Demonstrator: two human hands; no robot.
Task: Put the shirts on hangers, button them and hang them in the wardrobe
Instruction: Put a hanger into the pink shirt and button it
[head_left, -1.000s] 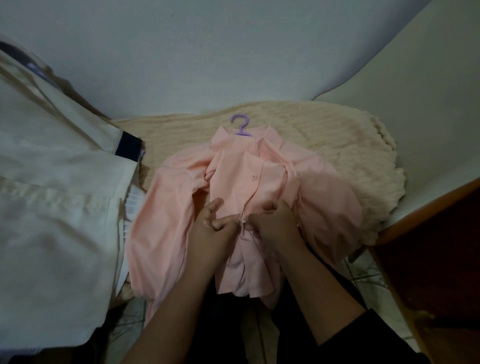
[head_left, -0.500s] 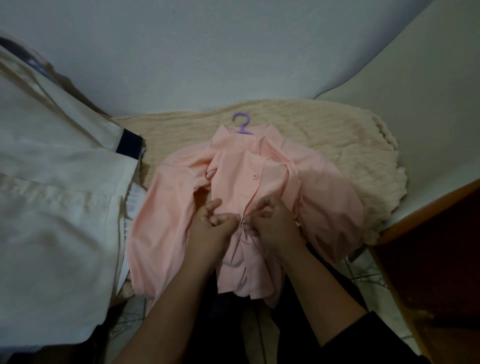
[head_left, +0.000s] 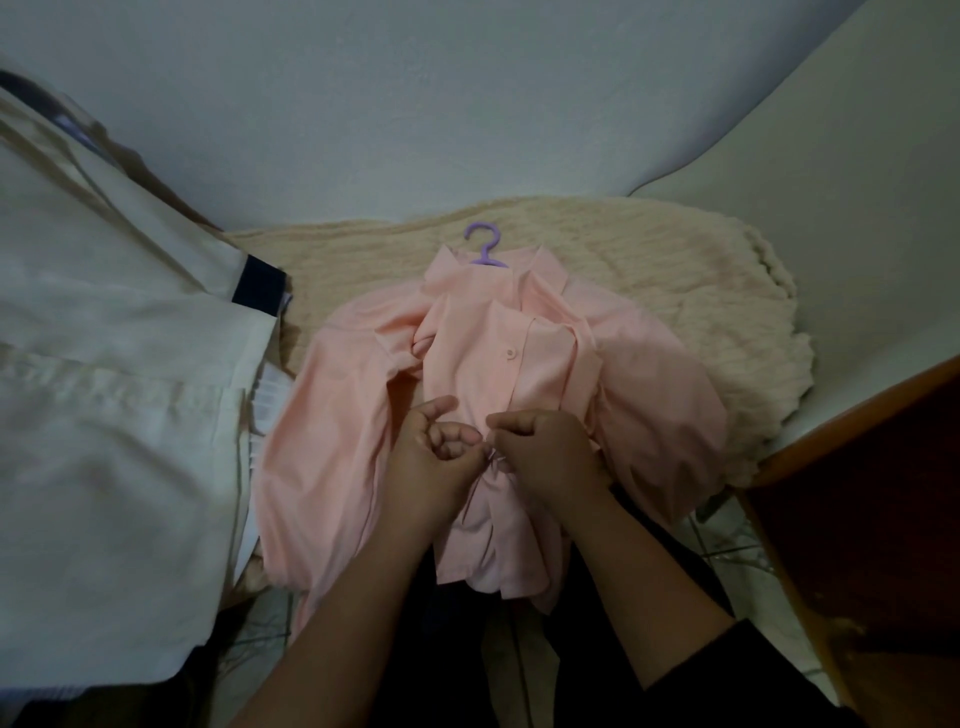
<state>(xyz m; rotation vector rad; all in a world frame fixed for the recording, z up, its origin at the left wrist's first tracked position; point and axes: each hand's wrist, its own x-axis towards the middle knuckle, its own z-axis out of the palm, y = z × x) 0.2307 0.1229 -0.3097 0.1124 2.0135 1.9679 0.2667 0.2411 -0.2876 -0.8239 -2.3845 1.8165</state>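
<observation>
Head view: both hands, left hand (head_left: 434, 457) and right hand (head_left: 545, 452), pinch the crumpled pink shirt's (head_left: 498, 374) placket.

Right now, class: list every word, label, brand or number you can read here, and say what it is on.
None can be read.
White tag beside the pink shirt: print, if any, too blurred to read.
Purple hanger: no marking visible.

Dim light. Pale bluish wall (head_left: 415, 104) behind; cream knitted blanket (head_left: 675, 270) spread below it. Brown wooden furniture (head_left: 872, 493) at right, tiled floor (head_left: 727, 545) beside it.
</observation>
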